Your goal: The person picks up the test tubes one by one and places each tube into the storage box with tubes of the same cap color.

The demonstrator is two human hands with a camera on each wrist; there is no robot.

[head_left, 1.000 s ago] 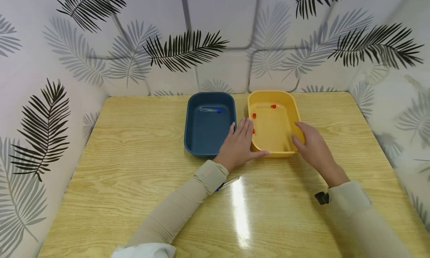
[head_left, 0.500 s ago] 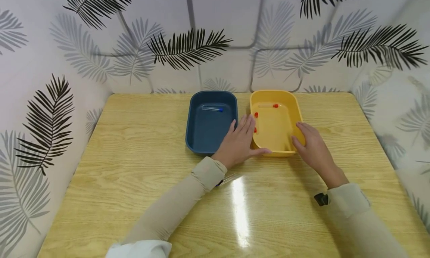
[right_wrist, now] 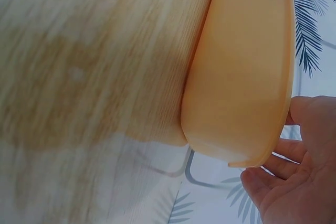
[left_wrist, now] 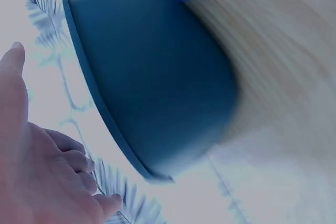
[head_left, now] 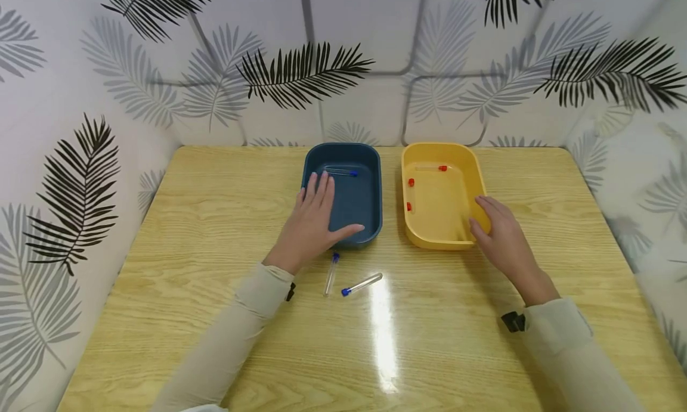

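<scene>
Fingers spread, my left hand (head_left: 308,227) lies over the left side and near-left corner of the blue bin (head_left: 365,197). It holds nothing. A clear test tube with a blue cap (head_left: 341,172) is inside that bin. Two more blue-capped tubes lie on the table: one (head_left: 331,275) just in front of the bin, another (head_left: 362,284) to its right. At the right rim of the yellow bin (head_left: 440,215), my right hand (head_left: 503,236) rests with relaxed fingers and thumb apart. Three red-capped tubes are in the yellow bin, one (head_left: 431,168) along the back, two (head_left: 410,191) at the left wall.
The bins stand side by side at the back of the wooden table (head_left: 214,221), with a narrow gap between them. Behind and beside the table hangs leaf-patterned cloth (head_left: 354,102). A bright glare strip (head_left: 383,340) crosses the front middle.
My left hand has moved left from between the two bins to the blue bin's left side. A blue-capped tube in front of the bin has come into view. My right hand has stayed in place.
</scene>
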